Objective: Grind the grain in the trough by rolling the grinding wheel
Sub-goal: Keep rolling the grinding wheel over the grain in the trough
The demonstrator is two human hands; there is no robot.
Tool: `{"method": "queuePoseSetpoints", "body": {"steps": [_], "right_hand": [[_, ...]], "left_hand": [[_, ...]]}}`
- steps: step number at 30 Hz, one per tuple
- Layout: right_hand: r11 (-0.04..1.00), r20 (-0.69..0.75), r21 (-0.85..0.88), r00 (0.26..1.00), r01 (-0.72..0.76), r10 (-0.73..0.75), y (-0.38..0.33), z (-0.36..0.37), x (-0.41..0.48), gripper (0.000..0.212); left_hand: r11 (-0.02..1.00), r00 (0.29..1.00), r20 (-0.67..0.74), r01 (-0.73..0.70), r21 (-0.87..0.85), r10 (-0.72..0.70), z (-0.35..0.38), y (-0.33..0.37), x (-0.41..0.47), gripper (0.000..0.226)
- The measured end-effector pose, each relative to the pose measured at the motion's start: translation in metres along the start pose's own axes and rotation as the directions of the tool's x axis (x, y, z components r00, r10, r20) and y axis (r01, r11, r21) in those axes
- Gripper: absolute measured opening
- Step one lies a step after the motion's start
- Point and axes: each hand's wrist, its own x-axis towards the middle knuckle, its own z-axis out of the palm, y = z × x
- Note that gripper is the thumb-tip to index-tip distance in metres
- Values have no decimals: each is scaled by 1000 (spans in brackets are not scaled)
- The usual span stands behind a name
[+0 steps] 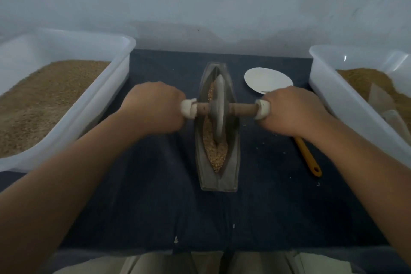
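**On the dark cloth, centre: wheel seated in the trough, both hands on the axle**

At the middle of the dark blue cloth-covered table (155, 196) lies the narrow, boat-shaped grey metal trough (219, 182), its long axis running straight away from the person. The thin grey metal grinding wheel (219, 107) stands upright on edge in the groove, at about mid-length. Tan cracked grain (216, 155) fills the groove, mostly on the near side of the wheel.

A brown wooden axle (243, 109) passes through the wheel at right angles to the trough, and its ends are wrapped in white padding (188, 109). The left hand (153, 107) is clenched around the left end and the right hand (291, 111) around the right end, knuckles up. The hands lie level with each other and about equally far from the wheel.

Because the axle lies crosswise, the rolling stroke probably has to run toward and away from the body, with even pressure from both hands to keep the wheel from tipping.

Also present:
- A white plastic bin of brown meal (124, 51) stands at the left.
- A second white bin (322, 78) stands at the right.
- A white round plate (266, 79) lies beyond the right hand.
- An orange-handled utensil (308, 155) lies partly under the right forearm.
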Motion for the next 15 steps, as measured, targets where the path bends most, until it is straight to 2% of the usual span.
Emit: {"method": "queuePoseSetpoints", "body": {"steps": [4, 7, 9, 13, 15], "right_hand": [[993, -102, 25, 987, -119, 121, -4, 1, 49, 27], [990, -29, 10, 990, -141, 141, -6, 1, 53, 20], [993, 55, 14, 992, -116, 115, -4, 1, 33, 22], [993, 221, 116, 975, -17, -9, 3, -2, -26, 39], [990, 227, 139, 974, -15, -17, 4, -2, -30, 41]], "left_hand": [[997, 997, -25, 79, 25, -78, -9, -4, 58, 25], [998, 998, 0, 58, 31, -58, -18, -1, 65, 29], [998, 1000, 9, 19, 62, -20, -16, 1, 45, 23], [985, 974, -178, -117, 130, 140, -3, 1, -16, 24], [982, 971, -180, -135, 131, 157, -2, -2, -18, 24]]}}
